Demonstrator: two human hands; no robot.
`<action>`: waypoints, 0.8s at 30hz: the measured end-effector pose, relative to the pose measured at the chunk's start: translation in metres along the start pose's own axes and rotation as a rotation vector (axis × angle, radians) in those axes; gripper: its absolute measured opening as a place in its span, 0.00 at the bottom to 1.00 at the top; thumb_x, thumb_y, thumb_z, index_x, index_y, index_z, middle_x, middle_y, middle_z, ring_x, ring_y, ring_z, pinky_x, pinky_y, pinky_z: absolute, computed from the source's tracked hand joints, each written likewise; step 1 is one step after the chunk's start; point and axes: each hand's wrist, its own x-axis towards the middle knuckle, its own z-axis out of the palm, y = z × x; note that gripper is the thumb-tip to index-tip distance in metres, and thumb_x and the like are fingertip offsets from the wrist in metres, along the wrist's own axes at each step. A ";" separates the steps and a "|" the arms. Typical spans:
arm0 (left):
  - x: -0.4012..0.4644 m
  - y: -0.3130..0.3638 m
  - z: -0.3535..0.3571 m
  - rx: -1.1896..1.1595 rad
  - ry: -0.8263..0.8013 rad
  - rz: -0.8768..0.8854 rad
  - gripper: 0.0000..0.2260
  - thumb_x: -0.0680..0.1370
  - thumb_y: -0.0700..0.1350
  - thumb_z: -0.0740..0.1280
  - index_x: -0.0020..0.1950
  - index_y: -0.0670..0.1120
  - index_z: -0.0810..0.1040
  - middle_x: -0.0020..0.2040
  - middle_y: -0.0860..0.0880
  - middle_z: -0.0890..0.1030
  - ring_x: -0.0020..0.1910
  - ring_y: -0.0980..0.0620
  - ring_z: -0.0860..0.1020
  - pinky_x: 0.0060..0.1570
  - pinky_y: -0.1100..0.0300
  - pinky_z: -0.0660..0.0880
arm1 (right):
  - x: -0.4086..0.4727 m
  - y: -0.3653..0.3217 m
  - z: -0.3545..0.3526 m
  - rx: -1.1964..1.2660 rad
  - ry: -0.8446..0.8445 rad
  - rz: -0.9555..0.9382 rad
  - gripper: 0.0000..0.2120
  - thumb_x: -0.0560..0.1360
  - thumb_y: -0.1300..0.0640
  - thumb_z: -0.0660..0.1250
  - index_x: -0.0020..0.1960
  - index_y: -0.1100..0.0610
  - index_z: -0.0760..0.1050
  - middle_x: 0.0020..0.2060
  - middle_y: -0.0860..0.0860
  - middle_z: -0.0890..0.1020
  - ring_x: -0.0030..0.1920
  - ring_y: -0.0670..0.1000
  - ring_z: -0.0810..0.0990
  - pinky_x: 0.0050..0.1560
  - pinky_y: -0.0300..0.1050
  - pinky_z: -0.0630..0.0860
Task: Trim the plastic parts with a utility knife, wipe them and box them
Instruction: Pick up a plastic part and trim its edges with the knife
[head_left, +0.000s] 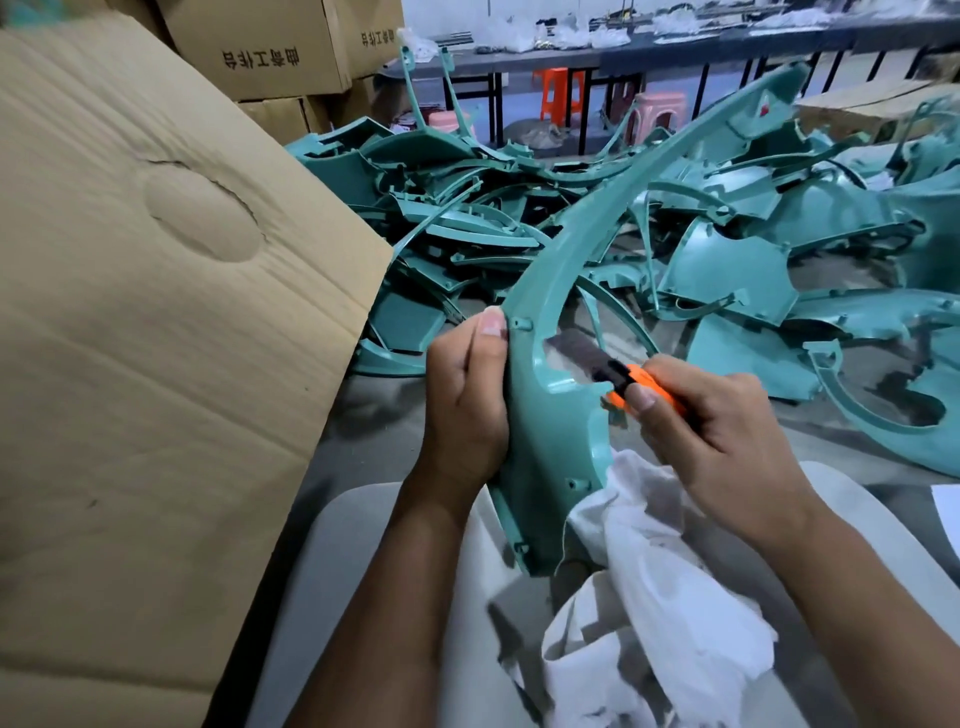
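The left hand (467, 400) is curled round the near edge of a long curved teal plastic panel (550, 415), thumb pressed along the rim, holding it upright over the lap; the panel's upper arc sweeps away to the right above a heap of matching teal parts (727, 218) on the floor. The right hand (722, 431) grips an orange utility knife (644, 389), its dark blade (582, 351) laid into the oval cut-out near the panel's middle — trimming looks under way, wiping and boxing not yet done. A white cloth (649, 597) lies bunched in the lap, touching the panel's lower end; a large cardboard box flap (156, 312) stands just to the left.

The risks, as I judge them: the blade points toward the left hand's side of the panel, so a slip off the cut-out's edge could carry it across to the thumb; too much pressure might gouge the painted-looking face rather than shave the flash; the panel is long and held at one end only, so it may twist under the cut.
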 end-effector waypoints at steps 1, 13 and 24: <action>0.001 0.000 -0.002 0.011 -0.023 0.015 0.17 0.82 0.50 0.54 0.35 0.46 0.63 0.30 0.46 0.65 0.30 0.46 0.63 0.30 0.51 0.62 | 0.000 0.000 -0.002 0.012 0.017 -0.020 0.18 0.85 0.47 0.61 0.39 0.54 0.72 0.26 0.52 0.71 0.26 0.54 0.69 0.26 0.52 0.65; 0.002 0.006 -0.013 0.039 -0.161 -0.051 0.21 0.85 0.48 0.54 0.35 0.39 0.62 0.31 0.35 0.64 0.30 0.39 0.62 0.30 0.46 0.61 | 0.002 0.000 -0.005 0.028 -0.100 -0.082 0.20 0.84 0.45 0.61 0.38 0.54 0.73 0.26 0.49 0.69 0.25 0.51 0.67 0.26 0.44 0.61; 0.003 0.005 -0.014 0.003 -0.189 -0.118 0.23 0.84 0.51 0.55 0.35 0.38 0.62 0.31 0.35 0.63 0.30 0.48 0.62 0.30 0.49 0.60 | 0.002 -0.005 -0.003 0.052 -0.098 -0.074 0.18 0.84 0.44 0.60 0.38 0.49 0.71 0.26 0.49 0.69 0.25 0.52 0.67 0.26 0.46 0.62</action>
